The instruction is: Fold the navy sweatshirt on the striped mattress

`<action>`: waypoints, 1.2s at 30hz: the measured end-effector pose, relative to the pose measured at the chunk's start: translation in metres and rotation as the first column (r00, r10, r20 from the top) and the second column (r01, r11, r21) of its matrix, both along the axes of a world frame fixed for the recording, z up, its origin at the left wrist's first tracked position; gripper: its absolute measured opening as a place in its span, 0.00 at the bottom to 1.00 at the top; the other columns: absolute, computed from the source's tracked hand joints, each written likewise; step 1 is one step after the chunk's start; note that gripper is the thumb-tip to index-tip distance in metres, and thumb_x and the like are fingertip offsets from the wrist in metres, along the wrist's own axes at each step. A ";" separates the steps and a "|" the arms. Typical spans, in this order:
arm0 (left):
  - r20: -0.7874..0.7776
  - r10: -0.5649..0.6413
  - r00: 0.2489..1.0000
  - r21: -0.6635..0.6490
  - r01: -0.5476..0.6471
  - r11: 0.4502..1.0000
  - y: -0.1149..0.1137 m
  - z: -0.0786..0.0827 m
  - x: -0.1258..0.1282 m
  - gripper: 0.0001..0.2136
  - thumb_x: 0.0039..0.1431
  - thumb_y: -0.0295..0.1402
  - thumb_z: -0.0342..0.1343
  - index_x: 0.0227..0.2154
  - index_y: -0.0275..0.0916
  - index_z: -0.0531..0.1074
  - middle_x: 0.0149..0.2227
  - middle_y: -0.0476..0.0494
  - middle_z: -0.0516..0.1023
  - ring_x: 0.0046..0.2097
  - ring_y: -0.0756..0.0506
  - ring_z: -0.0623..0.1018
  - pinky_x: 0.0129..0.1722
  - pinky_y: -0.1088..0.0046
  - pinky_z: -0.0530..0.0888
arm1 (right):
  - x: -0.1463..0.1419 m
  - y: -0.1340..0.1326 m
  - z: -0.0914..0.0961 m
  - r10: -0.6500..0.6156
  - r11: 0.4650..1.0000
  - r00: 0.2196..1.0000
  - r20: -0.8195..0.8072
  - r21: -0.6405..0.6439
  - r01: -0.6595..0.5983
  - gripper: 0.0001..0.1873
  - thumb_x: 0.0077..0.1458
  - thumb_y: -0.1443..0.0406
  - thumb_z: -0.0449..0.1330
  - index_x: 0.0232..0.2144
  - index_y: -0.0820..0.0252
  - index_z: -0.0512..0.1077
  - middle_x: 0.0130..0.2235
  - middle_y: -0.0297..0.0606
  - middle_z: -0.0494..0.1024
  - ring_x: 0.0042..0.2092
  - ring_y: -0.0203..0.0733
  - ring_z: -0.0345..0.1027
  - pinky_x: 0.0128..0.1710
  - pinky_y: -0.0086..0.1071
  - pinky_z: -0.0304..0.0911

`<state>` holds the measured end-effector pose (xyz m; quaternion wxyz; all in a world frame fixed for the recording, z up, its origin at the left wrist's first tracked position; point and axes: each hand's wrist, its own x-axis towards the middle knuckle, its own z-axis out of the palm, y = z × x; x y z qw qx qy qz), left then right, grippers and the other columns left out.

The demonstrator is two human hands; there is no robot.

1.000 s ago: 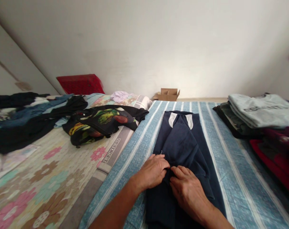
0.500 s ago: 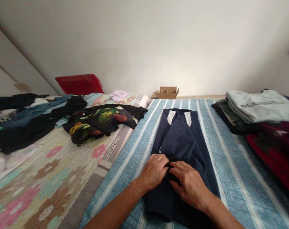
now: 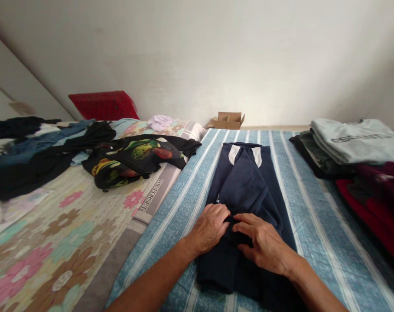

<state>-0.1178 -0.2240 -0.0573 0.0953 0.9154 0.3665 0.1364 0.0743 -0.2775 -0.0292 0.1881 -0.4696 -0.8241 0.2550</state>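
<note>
A navy sweatshirt (image 3: 249,186) with white patches near its collar lies lengthwise on the blue striped bedspread (image 3: 179,216), its sleeves folded inward over the body. On the near half of the garment, my left hand (image 3: 210,227) has its fingers and thumb closed on the dark cloth, just below a small white mark. Close beside it, my right hand (image 3: 260,240) rests on the fabric with fingers spread and thumb apart. The cloth under both palms is hidden.
Folded clothes lie at right: a pale grey sweatshirt (image 3: 356,141) tops one stack, near red garments (image 3: 369,212). On the floral bedding (image 3: 66,225) at left are a black fruit-print garment (image 3: 138,158) and heaped clothes (image 3: 37,160). A cardboard box (image 3: 229,121) stands by the wall.
My right hand has lifted slightly and loosened, its thumb drawn away from the cloth. My left hand stays on the same part of the sweatshirt. The view has tilted down a little.
</note>
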 end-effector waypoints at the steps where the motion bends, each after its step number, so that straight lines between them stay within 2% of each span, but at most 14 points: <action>1: 0.000 -0.001 1.000 -0.001 0.001 1.000 0.000 0.000 0.000 0.10 0.57 0.27 0.51 0.42 0.40 0.64 0.47 0.43 0.70 0.51 0.43 0.69 0.52 0.60 0.64 | 0.000 0.000 0.000 -0.010 1.000 1.000 -0.007 -0.001 0.010 0.16 0.45 0.70 0.58 0.40 0.58 0.71 0.52 0.42 0.69 0.53 0.45 0.61 0.51 0.36 0.58; 4: -0.003 0.002 1.000 -0.001 -0.002 1.000 0.000 0.000 0.000 0.10 0.57 0.27 0.51 0.42 0.39 0.64 0.47 0.43 0.70 0.51 0.43 0.68 0.52 0.60 0.64 | 0.000 -0.001 -0.001 -0.021 1.000 1.000 -0.020 0.009 0.021 0.15 0.46 0.71 0.59 0.39 0.58 0.70 0.51 0.41 0.69 0.53 0.43 0.62 0.51 0.35 0.59; 8: -0.029 0.004 1.000 -0.008 -0.005 1.000 0.000 0.001 0.000 0.10 0.57 0.27 0.51 0.42 0.39 0.63 0.47 0.43 0.70 0.52 0.43 0.68 0.53 0.61 0.63 | 0.001 0.000 -0.002 0.016 0.999 1.000 0.019 0.046 -0.017 0.16 0.47 0.70 0.58 0.40 0.55 0.71 0.52 0.40 0.68 0.53 0.44 0.62 0.50 0.37 0.60; 13: -0.031 0.007 0.999 -0.007 -0.007 1.000 -0.001 0.000 -0.001 0.10 0.57 0.27 0.52 0.43 0.39 0.64 0.47 0.43 0.70 0.52 0.44 0.68 0.54 0.62 0.63 | 0.001 0.000 -0.006 0.045 0.994 0.998 0.051 0.097 -0.050 0.13 0.48 0.72 0.58 0.37 0.55 0.72 0.52 0.40 0.68 0.53 0.46 0.62 0.49 0.38 0.62; 20: -0.023 0.003 1.000 -0.050 -0.004 0.999 -0.001 0.001 -0.003 0.11 0.57 0.28 0.52 0.43 0.39 0.64 0.47 0.44 0.70 0.52 0.44 0.67 0.55 0.61 0.62 | -0.003 -0.001 -0.012 0.063 0.985 0.996 0.063 0.156 -0.072 0.17 0.44 0.77 0.55 0.37 0.57 0.71 0.54 0.39 0.68 0.53 0.44 0.61 0.52 0.39 0.59; 22: -0.009 0.007 1.000 -0.065 -0.008 0.998 0.000 0.002 -0.003 0.10 0.57 0.27 0.51 0.42 0.39 0.64 0.47 0.44 0.70 0.52 0.44 0.68 0.54 0.62 0.62 | -0.005 -0.002 -0.012 0.068 0.977 0.996 0.053 0.198 -0.078 0.15 0.47 0.77 0.53 0.36 0.58 0.70 0.52 0.38 0.69 0.53 0.43 0.61 0.53 0.38 0.58; 25: -0.002 0.003 1.000 -0.088 -0.004 0.996 0.000 0.004 -0.004 0.10 0.56 0.28 0.52 0.42 0.39 0.64 0.47 0.44 0.70 0.52 0.45 0.68 0.54 0.62 0.62 | -0.008 -0.002 -0.011 0.066 0.969 0.997 0.046 0.234 -0.075 0.11 0.55 0.74 0.49 0.30 0.58 0.70 0.44 0.39 0.74 0.49 0.42 0.64 0.50 0.36 0.60; 28: -0.003 -0.013 1.000 -0.116 0.012 0.993 0.000 0.007 -0.006 0.12 0.56 0.28 0.53 0.44 0.39 0.64 0.49 0.43 0.69 0.54 0.45 0.66 0.57 0.63 0.61 | -0.008 -0.002 -0.009 0.050 0.969 0.998 0.044 0.238 -0.059 0.12 0.57 0.73 0.48 0.28 0.58 0.69 0.40 0.38 0.74 0.47 0.40 0.65 0.48 0.34 0.61; 36: -0.009 -0.071 0.997 -0.234 0.066 0.970 0.005 0.019 -0.016 0.18 0.55 0.28 0.51 0.50 0.41 0.63 0.55 0.42 0.67 0.59 0.44 0.62 0.59 0.61 0.57 | -0.003 0.001 -0.002 0.062 0.978 0.998 -0.001 0.200 -0.060 0.12 0.56 0.74 0.49 0.28 0.58 0.69 0.41 0.36 0.75 0.46 0.37 0.65 0.46 0.30 0.61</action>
